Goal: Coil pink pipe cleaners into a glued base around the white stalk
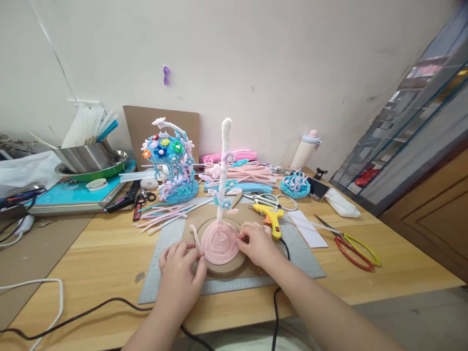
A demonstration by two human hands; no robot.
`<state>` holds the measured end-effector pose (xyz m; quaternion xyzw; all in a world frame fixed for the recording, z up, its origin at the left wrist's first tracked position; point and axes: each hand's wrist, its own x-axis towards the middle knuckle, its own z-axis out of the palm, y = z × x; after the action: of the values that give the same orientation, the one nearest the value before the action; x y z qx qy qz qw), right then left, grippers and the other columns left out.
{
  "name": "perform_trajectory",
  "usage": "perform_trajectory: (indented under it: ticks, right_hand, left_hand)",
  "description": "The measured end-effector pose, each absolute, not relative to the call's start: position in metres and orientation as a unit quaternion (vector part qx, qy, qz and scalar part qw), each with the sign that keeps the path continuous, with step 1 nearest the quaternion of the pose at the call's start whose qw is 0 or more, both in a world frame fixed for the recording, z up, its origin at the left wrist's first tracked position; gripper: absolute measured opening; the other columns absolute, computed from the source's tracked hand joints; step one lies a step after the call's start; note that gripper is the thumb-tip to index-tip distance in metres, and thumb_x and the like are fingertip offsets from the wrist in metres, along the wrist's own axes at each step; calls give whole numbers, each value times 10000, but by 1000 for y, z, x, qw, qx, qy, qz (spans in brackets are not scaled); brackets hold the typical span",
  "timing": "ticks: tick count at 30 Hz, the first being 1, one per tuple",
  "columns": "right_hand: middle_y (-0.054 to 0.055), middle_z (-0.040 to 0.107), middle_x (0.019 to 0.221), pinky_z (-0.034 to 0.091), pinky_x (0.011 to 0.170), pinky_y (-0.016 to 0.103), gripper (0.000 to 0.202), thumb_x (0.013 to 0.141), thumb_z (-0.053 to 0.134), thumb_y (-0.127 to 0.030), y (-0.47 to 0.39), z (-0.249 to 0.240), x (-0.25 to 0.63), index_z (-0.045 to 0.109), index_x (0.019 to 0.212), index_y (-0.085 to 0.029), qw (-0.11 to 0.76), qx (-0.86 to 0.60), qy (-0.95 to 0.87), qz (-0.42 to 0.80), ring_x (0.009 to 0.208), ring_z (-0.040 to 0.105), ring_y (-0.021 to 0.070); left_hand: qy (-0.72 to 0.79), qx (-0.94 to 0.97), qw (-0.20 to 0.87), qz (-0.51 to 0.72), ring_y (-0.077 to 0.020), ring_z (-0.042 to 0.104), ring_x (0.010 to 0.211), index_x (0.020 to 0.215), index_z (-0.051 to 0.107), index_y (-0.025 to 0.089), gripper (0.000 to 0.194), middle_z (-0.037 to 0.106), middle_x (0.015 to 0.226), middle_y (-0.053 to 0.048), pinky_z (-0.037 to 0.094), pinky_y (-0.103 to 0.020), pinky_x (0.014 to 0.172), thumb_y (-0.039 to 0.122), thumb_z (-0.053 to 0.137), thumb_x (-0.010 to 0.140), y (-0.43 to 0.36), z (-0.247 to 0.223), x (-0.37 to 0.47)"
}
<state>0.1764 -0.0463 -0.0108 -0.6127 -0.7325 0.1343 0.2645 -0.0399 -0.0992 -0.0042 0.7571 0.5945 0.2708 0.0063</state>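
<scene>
A pink coiled pipe-cleaner dome (220, 243) sits on a round cardboard disc (234, 266) on a grey cutting mat (303, 253). A white fuzzy stem (224, 165) with small pink and blue flowers rises upright from the dome. My left hand (183, 270) presses the dome's left edge, where a loose pink pipe-cleaner end (194, 234) curls up. My right hand (258, 243) pinches the dome's right edge.
A yellow glue gun (269, 214) lies just behind my right hand, its black cord running off the front edge. Red-and-yellow scissors (351, 246) lie right. A finished blue flower sculpture (171, 161), loose pipe cleaners (164, 214) and a steel bowl (86, 156) stand behind.
</scene>
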Motion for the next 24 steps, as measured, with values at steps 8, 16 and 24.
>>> perform_trajectory:
  ticks: [8, 16, 24]
  right_hand:
    - [-38, 676, 782, 241, 753, 324, 83, 729, 633, -162, -50, -12, 176, 614, 666, -212, 275, -605, -737, 128, 862, 582, 173]
    - [-26, 678, 796, 268, 786, 348, 93, 748, 629, -176, -50, -14, 180, 614, 663, -211, 295, -593, -737, 135, 864, 588, 184]
    - [-8, 679, 810, 312, 832, 366, 91, 756, 613, -152, -47, -13, 185, 621, 681, -203, 319, -578, -735, 154, 854, 602, 187]
  left_hand:
    - [596, 761, 1, 258, -245, 536, 1013, 790, 671, 227, 268, 642, 967, -46, 302, -446, 915, 69, 461, 739, -99, -7, -41]
    - [585, 767, -20, 263, -246, 541, 986, 822, 688, 238, 305, 646, 949, -48, 337, -423, 885, 62, 461, 720, -99, -11, -43]
    - [598, 757, 24, 263, -261, 543, 1017, 916, 713, 290, 359, 634, 975, -41, 320, -453, 895, 100, 469, 732, -118, -12, -34]
